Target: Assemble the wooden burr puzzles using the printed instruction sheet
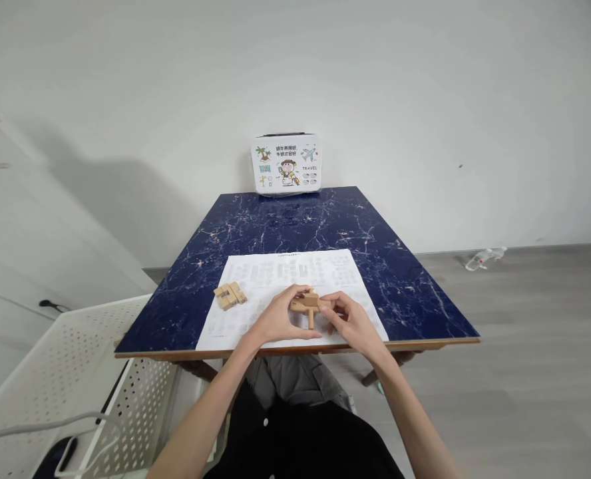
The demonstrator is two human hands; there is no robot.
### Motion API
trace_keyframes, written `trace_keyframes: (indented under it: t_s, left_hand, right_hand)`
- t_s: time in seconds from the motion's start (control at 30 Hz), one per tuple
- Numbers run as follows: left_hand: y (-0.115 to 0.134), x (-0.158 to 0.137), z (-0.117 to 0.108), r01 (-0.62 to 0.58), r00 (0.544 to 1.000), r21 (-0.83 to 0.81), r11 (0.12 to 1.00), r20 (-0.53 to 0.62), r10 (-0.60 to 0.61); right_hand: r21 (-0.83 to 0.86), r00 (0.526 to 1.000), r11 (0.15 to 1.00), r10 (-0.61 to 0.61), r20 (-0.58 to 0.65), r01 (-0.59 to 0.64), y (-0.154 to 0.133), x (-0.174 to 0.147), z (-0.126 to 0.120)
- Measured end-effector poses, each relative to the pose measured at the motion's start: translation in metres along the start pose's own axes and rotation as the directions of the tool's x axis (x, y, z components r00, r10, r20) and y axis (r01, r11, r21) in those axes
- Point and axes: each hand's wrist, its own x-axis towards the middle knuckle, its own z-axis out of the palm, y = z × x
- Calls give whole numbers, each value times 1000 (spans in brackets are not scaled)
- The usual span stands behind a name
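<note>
A partly joined wooden interlocking puzzle (309, 303), made of crossing notched bars, is held just above the printed sheet (255, 266). My left hand (280, 318) curves around its left side, fingers behind and thumb stretched along the front. From the right, my right hand (345, 318) pinches the end of a bar between thumb and fingers. One bar points down toward me between the hands. To the left on the sheet lies a compact group of light wooden pieces (229, 296), apart from both hands.
The sheet lies on a blue marbled table (295, 226). At its back edge a white cartoon-printed case (286, 165) stands against the wall. A white perforated cabinet (136, 399) is close on the left, with a cable. A clear plastic bottle (485, 258) lies on the floor at right.
</note>
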Motion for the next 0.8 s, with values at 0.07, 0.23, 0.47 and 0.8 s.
trace_keyframes:
  t_s: [0.07,0.23,0.47,0.8]
  left_hand:
    - [0,0,-1,-12,1000,6,1000,1,12]
    - [-1,-1,-2,-28,1000,18,999,6,28]
    - [-1,-2,-1,-5,1000,26,1000,-3,5]
    - [1,-4,-1,30,999,5,1000,-12,-30]
  right_hand:
    - [39,999,999,-2,-41,4,1,0,4]
    - [73,998,997,2,-65,3,3,1,8]
    - [77,1000,997,6,-20,-5,4,1,3]
    - [117,999,993,-7,-31,11,-8,1,1]
